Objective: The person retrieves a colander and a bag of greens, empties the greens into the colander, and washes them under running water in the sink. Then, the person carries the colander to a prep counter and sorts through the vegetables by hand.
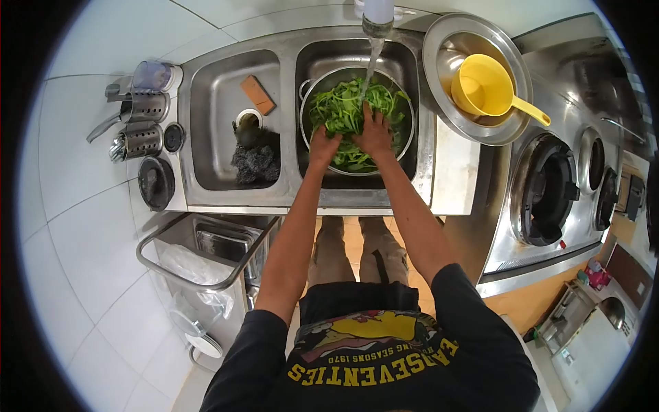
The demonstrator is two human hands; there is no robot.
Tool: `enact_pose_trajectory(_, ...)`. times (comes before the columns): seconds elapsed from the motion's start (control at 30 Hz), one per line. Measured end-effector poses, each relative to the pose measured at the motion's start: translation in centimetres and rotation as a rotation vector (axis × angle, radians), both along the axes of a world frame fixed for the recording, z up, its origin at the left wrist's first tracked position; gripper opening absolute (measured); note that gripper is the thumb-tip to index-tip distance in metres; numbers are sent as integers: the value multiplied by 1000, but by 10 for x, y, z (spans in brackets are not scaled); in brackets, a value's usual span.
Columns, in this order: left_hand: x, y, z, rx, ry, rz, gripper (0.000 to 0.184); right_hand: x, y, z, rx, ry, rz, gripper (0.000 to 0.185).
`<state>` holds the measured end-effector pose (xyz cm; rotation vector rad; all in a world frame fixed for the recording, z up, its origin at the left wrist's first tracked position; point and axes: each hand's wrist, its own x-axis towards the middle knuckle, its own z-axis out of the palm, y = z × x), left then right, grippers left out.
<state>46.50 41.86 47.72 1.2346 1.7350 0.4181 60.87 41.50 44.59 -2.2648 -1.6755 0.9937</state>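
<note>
So, picturing a clock face centred on the round metal pot (pixel 407 135), with the tap (pixel 377 27) up at 12: the leafy greens (pixel 343 108) are sitting in that pot, and the pot is sitting in the right compartment (pixel 326 55) of a two-basin metal sink. A stream of water (pixel 371 63) is running down from 12 o'clock onto the greens. Both hands are working in the leaves, left hand (pixel 325 145) coming in around 8 o'clock and right hand (pixel 374 134) around 4. The right one is lying over the pile with its fingers slightly apart and pointing roughly to 12; the left one is losing its fingertips under the leaves, so honestly I can't tell whether either is pinching any stems. Over at 9, the left compartment (pixel 214 103) is holding an orange block (pixel 258 95) near half past nine and a dark, tangled clump (pixel 255 163) nearer 8. Toward half past two, a wide metal bowl (pixel 436 65) is carrying a yellow dipper (pixel 480 84), its handle poking over the rim toward 3. The bowl is overhanging a pale surface (pixel 455 172) running down the sink's right side. Further out near 4, a black-ringed burner (pixel 519 189) is sitting on a metal stove, and around half past seven a metal-railed cart (pixel 180 278) is standing below the sink's edge.
</note>
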Motion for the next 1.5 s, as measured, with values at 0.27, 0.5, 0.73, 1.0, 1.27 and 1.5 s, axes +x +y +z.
enact_pose_trajectory(0.27,-9,-4,-6,-50,-88,135,60,45,16,-4,130,326,-210,49)
enact_pose_trajectory(0.5,11,26,-38,-236,-135,198,106,65,-4,21,114,388,-283,51)
enact_pose_trajectory(0.73,24,33,-43,-423,92,11,100,43,-5,-10,-242,587,-517,102)
enact_pose_trajectory(1.0,-1,20,-30,-361,-500,312,80,55,-9,-2,-157,945,-606,72)
enact_pose_trajectory(1.27,0,11,33,-183,-646,121,57,65,-12,27,-115,393,-298,70)
enact_pose_trajectory(1.5,14,5,37,78,-502,86,50,59,-8,41,-34,293,-56,76)
